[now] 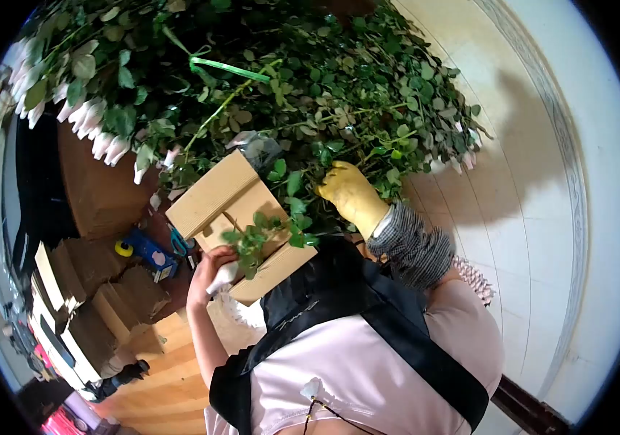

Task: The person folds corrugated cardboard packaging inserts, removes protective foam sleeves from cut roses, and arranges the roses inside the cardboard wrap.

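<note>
My bare left hand [212, 274] is closed around a rose [223, 278] just below its pale, white-looking bud. The rose's green leaves [250, 243] lie over an opened cardboard piece [226, 194] in front of my body. In a yellow glove, my right hand [353, 194] has its fingers curled at the edge of a large heap of leafy rose stems [310, 109]. Leaves hide what those fingers grip, if anything. A green tie [230, 69] lies across the heap, and pale pink sleeved buds [96, 127] hang out at its left side.
At the left are folded cardboard pieces [118, 301], a blue box [152, 254], a yellow round item [123, 249] and blue-handled scissors [178, 243]. A brown carton [103, 174] stands behind them. Pale tiled floor [505, 275] runs along the right, with more pink buds [475, 279] by my right elbow.
</note>
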Available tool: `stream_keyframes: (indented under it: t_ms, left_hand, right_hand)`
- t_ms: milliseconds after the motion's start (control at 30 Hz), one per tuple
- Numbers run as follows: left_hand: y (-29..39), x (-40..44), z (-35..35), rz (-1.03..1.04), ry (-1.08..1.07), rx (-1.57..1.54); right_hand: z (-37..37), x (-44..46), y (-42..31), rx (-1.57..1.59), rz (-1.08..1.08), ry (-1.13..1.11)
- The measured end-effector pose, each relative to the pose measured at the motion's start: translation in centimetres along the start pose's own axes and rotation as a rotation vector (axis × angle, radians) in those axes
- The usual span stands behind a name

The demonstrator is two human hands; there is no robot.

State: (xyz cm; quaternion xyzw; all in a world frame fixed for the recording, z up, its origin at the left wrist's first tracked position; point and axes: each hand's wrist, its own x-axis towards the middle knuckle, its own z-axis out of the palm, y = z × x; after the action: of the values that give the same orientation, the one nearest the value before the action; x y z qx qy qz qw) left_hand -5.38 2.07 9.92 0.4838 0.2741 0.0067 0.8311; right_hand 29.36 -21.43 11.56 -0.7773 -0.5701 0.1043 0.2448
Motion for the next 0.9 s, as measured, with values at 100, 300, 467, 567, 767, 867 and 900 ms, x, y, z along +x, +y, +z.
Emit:
stream_keyframes:
  t_ms: [100,300,467,567,767,867,900]
  left_hand:
    - [1.8,-0.5,3.3,0.125,0.006,0.598]
    - [1.8,-0.8,6.9,0.222,0.185,0.867]
    - [1.1,-0.2,7.1,0.312,0.240,0.947]
    - [1.0,-0.3,7.4,0.343,0.292,0.938]
    - [0.3,-0.2,7.3,0.420,0.337,0.981]
    - [-0.4,-0.2,7.1,0.388,0.361,0.955]
    - [-0.5,-0.1,7.2,0.387,0.372,0.945]
  right_hand:
    - [-1.8,-1.6,-2.0,-0.296,0.033,0.001]
    - [1.5,-5.3,4.2,0.091,0.166,-0.186]
    - [-10.5,5.5,-1.8,0.399,0.168,-0.187]
    - [-8.6,13.5,-8.5,0.492,-0.141,0.065]
    - [1.8,27.1,-8.8,-0.684,-0.242,-0.122]
    - [-0.3,26.1,-8.9,-0.465,-0.373,0.202]
    - [-2.1,25.0,-8.9,-0.324,-0.449,0.358]
